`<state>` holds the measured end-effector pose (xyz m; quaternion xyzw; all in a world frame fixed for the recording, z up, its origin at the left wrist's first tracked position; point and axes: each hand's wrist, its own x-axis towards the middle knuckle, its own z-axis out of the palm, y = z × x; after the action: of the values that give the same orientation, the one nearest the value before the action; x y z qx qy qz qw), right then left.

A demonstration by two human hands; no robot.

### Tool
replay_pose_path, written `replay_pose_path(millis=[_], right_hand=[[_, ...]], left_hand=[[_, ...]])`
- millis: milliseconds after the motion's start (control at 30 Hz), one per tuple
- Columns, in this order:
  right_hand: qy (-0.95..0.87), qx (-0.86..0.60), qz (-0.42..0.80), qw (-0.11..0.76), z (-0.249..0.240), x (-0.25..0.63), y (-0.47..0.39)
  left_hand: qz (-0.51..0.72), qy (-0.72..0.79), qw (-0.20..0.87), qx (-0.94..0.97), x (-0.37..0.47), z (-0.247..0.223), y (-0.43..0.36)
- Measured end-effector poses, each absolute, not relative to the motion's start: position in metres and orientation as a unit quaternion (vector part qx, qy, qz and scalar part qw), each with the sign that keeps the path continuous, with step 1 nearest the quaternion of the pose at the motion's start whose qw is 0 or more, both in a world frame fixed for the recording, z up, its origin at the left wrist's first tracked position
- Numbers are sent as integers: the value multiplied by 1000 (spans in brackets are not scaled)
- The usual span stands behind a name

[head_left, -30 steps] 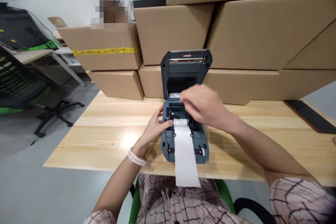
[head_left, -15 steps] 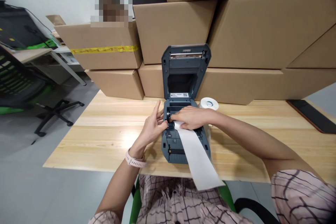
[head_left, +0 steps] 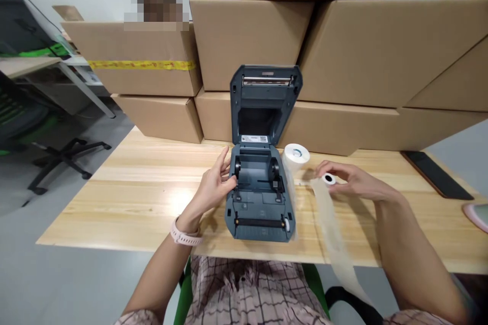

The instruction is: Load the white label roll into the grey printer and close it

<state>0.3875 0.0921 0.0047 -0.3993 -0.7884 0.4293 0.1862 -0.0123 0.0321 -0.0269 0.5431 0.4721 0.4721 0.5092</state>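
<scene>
A dark grey label printer stands on the wooden table with its lid raised, and its roll bay shows no roll inside. My left hand rests against the printer's left side, thumb on the rim, gripping that edge. To the right of the printer, my right hand holds a small paper roll with a dark core. A long strip of paper hangs from it over the table's front edge. A fuller white label roll sits beside the printer's hinge.
Stacked cardboard boxes line the back of the wooden table. A dark phone-like slab lies at the right. The blurred head of a person shows behind the boxes. An office chair stands at the left.
My right hand has moved out of the printer to the right with the small paper roll and its strip. The printer's bay is now exposed. My left hand stays at the printer's side.
</scene>
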Motion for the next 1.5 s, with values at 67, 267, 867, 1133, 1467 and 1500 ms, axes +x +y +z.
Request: replay_pose_path(millis=[67,267,867,1133,1467,1500], right_hand=[[-775,-414,448,165,-6,387,94],[-738,-461,459,177,-5,394,108],[-816,-254,479,201,54,294,142],[-941,-273,177,-96,84,198,124],[-934,-301,173,-80,55,202,114],[-945,-282,164,-33,56,208,106]], left_hand=[[462,475,499,558,-12,-25,31],[434,485,477,591,-14,-22,30],[421,476,432,640,-16,-23,28],[415,489,429,636,-16,-23,30],[431,473,442,629,-16,-28,32],[431,470,445,629,-16,-28,31]])
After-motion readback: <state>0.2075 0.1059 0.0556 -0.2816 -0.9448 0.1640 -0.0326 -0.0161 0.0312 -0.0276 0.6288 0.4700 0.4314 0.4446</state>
